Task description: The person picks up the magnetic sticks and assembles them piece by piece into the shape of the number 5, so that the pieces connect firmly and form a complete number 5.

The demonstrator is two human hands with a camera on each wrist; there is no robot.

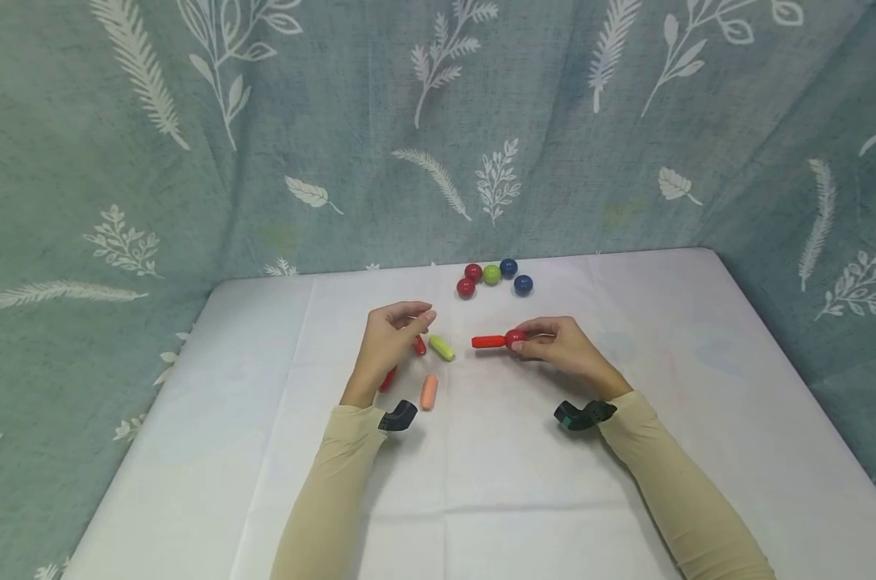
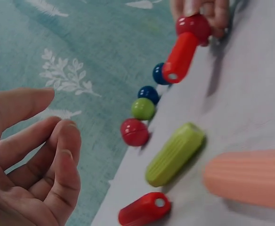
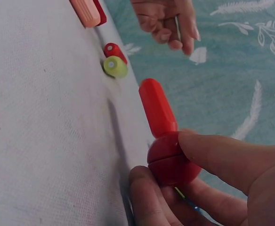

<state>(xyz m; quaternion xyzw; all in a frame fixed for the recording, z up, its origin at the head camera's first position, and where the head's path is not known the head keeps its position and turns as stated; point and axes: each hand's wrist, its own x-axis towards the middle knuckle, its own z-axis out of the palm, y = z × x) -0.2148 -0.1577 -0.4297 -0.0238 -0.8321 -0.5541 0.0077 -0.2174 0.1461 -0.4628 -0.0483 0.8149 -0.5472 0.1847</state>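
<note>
Head view: right hand [image 1: 564, 346] over the table [image 1: 510, 475], its grip pinching the dark red ball [image 1: 514, 338]. The bright red stick [image 1: 488, 341] projects from that ball toward the left hand [image 1: 385, 342], whose grip is spread, fingers loosely bent. Beside the left hand, partly hidden by it: near red stick [image 1: 388, 379] and far red stick [image 1: 419, 345]. Lime stick [image 1: 442, 348] and peach stick [image 1: 429, 392] lie just to its right. Near the back edge: two red balls [image 1: 466, 287], a green ball [image 1: 491, 275] and two blue balls [image 1: 523, 284].

Left wrist view: thumb and fingertips of the left hand stand apart. Bright red stick points obliquely downward from the pinched ball; its free end shows a small pale disc. Lime stick lies between far red stick and peach stick.

Right wrist view: thumb and fingers bear on opposite sides of the dark red ball, seam visible across it. Ball and bright red stick appear raised, a shadow falling on the white cloth beside them.
</note>
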